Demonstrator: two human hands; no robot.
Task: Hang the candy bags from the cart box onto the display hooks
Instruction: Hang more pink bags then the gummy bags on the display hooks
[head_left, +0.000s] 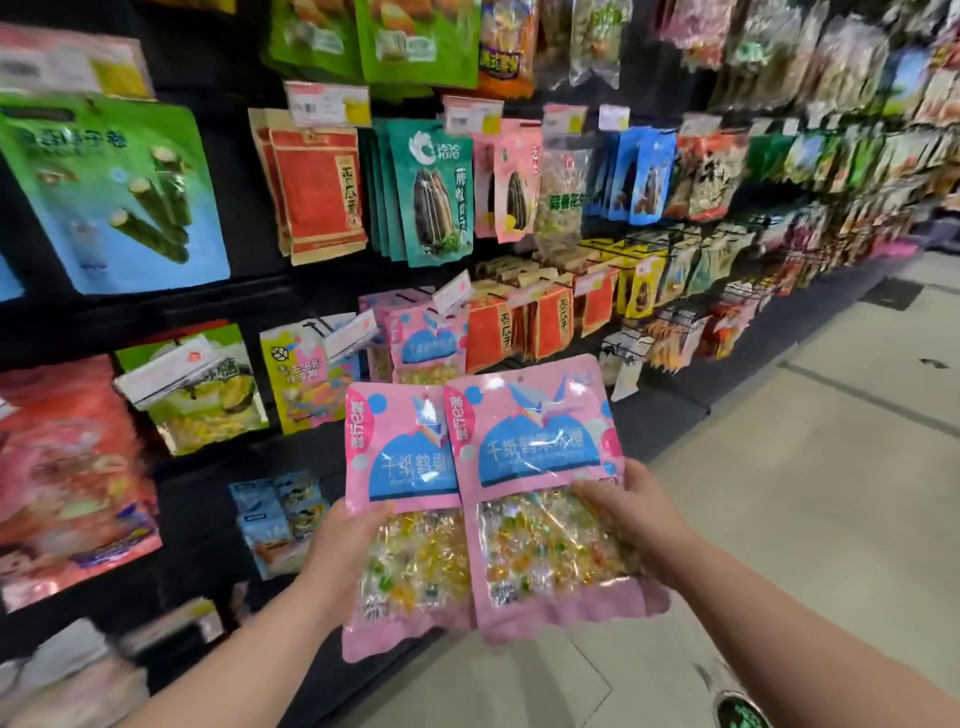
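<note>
Head view: fingers (597, 491) clasp each candy bag (540, 447) at its outer edge.

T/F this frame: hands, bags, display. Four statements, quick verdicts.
1. The left hand holds the left bag, and the right hand holds the right bag. True.
2. The right bag overlaps the left bag's edge. True.
3. Both bags hang on hooks. False: both are held in front of the display.
4. No matching bags are on the display. False: hanging pink bags show just above the held ones.
</note>
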